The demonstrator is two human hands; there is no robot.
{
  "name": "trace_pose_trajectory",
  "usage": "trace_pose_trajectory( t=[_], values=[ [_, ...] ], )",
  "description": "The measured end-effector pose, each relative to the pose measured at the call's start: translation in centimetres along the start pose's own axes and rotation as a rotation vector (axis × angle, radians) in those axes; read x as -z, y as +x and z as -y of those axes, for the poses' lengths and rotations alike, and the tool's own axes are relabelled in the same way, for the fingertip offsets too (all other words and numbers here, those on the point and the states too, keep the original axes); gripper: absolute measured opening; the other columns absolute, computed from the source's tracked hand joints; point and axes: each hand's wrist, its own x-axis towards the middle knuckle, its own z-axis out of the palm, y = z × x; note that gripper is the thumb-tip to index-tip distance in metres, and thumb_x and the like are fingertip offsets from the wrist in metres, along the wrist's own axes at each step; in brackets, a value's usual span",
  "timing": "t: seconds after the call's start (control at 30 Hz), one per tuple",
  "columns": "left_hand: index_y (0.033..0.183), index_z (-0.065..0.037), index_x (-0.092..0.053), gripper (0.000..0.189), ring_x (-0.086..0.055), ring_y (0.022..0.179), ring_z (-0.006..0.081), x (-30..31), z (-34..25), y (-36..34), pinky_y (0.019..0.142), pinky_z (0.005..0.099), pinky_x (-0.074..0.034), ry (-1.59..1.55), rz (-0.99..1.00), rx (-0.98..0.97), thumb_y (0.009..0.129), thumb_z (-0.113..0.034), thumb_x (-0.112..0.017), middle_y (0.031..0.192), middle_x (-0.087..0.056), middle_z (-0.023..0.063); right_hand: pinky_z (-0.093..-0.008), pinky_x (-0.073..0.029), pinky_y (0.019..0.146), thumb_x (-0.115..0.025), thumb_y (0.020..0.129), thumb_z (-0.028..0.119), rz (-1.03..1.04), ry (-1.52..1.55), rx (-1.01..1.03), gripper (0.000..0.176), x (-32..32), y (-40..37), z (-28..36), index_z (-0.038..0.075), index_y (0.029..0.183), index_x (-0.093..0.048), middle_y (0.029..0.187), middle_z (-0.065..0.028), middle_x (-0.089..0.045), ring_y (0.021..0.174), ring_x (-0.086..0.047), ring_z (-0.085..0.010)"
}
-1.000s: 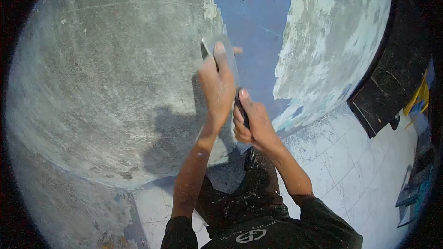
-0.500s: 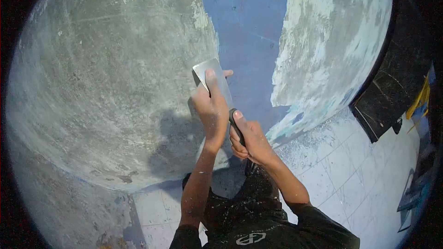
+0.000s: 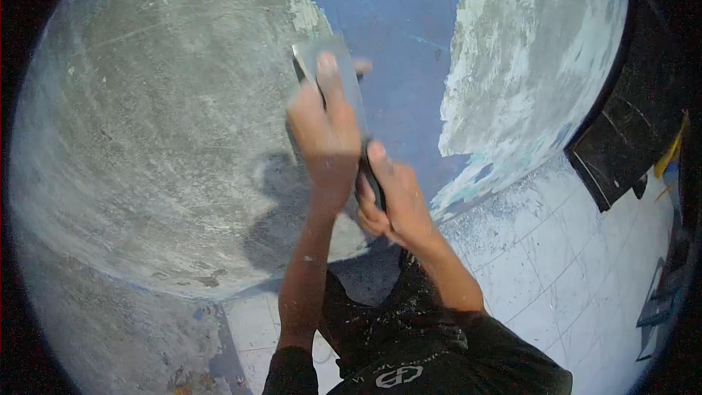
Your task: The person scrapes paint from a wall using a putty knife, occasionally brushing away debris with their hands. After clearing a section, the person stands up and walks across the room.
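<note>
A broad metal scraper [image 3: 346, 66] lies with its blade against the wall, at the border between bare grey plaster [image 3: 183, 110] and a strip of blue paint [image 3: 402, 66]. My right hand [image 3: 398, 197] is wrapped round its dark handle, thumb on top. My left hand [image 3: 327, 121] presses on the blade, slightly blurred, with one finger along its face and another reaching past its right edge. The blade's underside is hidden.
Whitish scraped wall [image 3: 512, 66] lies right of the blue strip. Below spreads a pale tiled floor [image 3: 541, 271] with specks on it. A black sheet [image 3: 629, 117] and a yellow item [image 3: 670, 152] are at the far right.
Both hands and the scraper have moved up along the wall, the blade's far end now higher on the border. The grips stay the same, and the view has shifted slightly.
</note>
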Motion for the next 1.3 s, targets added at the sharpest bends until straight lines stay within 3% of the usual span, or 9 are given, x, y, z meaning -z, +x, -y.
trace_pose_trajectory(
  t=[0.03,0.07,0.2,0.37,0.7,0.9,1.0,1.1,1.3],
  values=[
    [0.094,-0.003,-0.079,0.054,-0.041,0.049,0.0101,-0.3,-1.0,1.1,0.049,0.0315,-0.035,-0.007,-0.021,-0.019,0.109,-0.038,-0.04,0.053,-0.045,-0.0002,-0.0251,-0.025,0.036,-0.041,0.105,0.056,0.0,0.02,0.027,0.06,-0.3,0.5,1.0,0.009,0.068,-0.042,0.046,0.0004,-0.034,0.034,-0.03,-0.0089],
    [0.096,0.001,-0.076,0.061,-0.051,0.061,0.0116,-0.1,-1.9,1.9,0.058,0.031,-0.042,0.003,0.033,0.044,0.107,-0.046,-0.037,0.072,-0.064,0.0031,-0.0246,-0.025,0.035,-0.043,0.104,0.058,0.062,0.073,0.035,0.06,-0.5,0.7,1.8,0.009,0.069,-0.043,0.046,0.0007,-0.034,0.034,-0.031,-0.0087],
    [0.097,-0.002,-0.078,0.061,-0.048,0.059,0.0105,1.1,0.3,-2.2,0.055,0.0311,-0.038,0.05,0.069,0.102,0.107,-0.046,-0.037,0.065,-0.057,0.0011,-0.0249,-0.024,0.035,-0.042,0.106,0.055,0.023,0.06,-0.124,0.061,0.8,-1.9,-0.8,0.009,0.065,-0.043,0.046,0.0017,-0.034,0.035,-0.032,-0.0084],
    [0.096,-0.003,-0.079,0.06,-0.044,0.056,0.0087,1.3,0.0,-3.3,0.053,0.03,-0.035,0.057,0.022,0.259,0.107,-0.045,-0.038,0.06,-0.05,-0.0007,-0.0238,-0.026,0.035,-0.042,0.104,0.058,0.035,0.055,-0.158,0.061,1.3,-2.1,-2.1,0.009,0.068,-0.044,0.046,0.001,-0.036,0.034,-0.032,-0.0081],
    [0.095,-0.001,-0.078,0.055,-0.05,0.062,0.0087,0.3,-1.2,-0.2,0.056,0.029,-0.04,0.0,0.003,0.052,0.108,-0.039,-0.04,0.066,-0.056,-0.0002,-0.0252,-0.026,0.035,-0.039,0.107,0.054,0.037,0.034,-0.05,0.064,-0.2,-0.4,0.7,0.009,0.062,-0.044,0.044,0.0005,-0.036,0.034,-0.034,-0.0089],
    [0.096,0.001,-0.076,0.06,-0.053,0.063,0.0115,0.8,1.8,-3.4,0.06,0.0306,-0.044,0.112,0.033,0.12,0.108,-0.043,-0.037,0.071,-0.063,0.0049,-0.025,-0.027,0.036,-0.038,0.108,0.053,0.029,-0.023,-0.107,0.064,2.0,-1.6,-2.2,0.009,0.061,-0.043,0.044,0.0007,-0.035,0.035,-0.034,-0.0088],
    [0.097,0.001,-0.076,0.062,-0.053,0.063,0.012,0.6,0.7,-2.1,0.06,0.031,-0.044,0.065,0.04,0.095,0.108,-0.045,-0.035,0.071,-0.062,0.0049,-0.0248,-0.025,0.034,-0.043,0.104,0.058,0.009,-0.05,-0.051,0.061,1.5,-0.7,-0.9,0.009,0.067,-0.044,0.045,0.0017,-0.034,0.033,-0.03,-0.0079],
    [0.089,-0.001,-0.077,0.058,-0.041,0.05,0.0081,-0.4,-0.8,0.0,0.048,0.0309,-0.033,-0.004,-0.055,-0.023,0.11,-0.038,-0.038,0.054,-0.047,0.0001,-0.0244,-0.024,0.034,-0.044,0.104,0.058,0.056,0.047,-0.108,0.061,0.9,-0.2,1.6,0.01,0.067,-0.044,0.045,0.0024,-0.033,0.033,-0.029,-0.0069],
    [0.093,-0.001,-0.077,0.058,-0.044,0.052,0.0097,-1.3,1.0,-2.2,0.05,0.032,-0.036,-0.085,-0.014,0.127,0.11,-0.038,-0.035,0.056,-0.049,0.0017,-0.0242,-0.023,0.034,-0.045,0.104,0.058,0.008,-0.08,-0.067,0.061,1.5,-2.0,1.6,0.01,0.066,-0.043,0.045,0.0026,-0.033,0.033,-0.029,-0.0066]
  ],
)
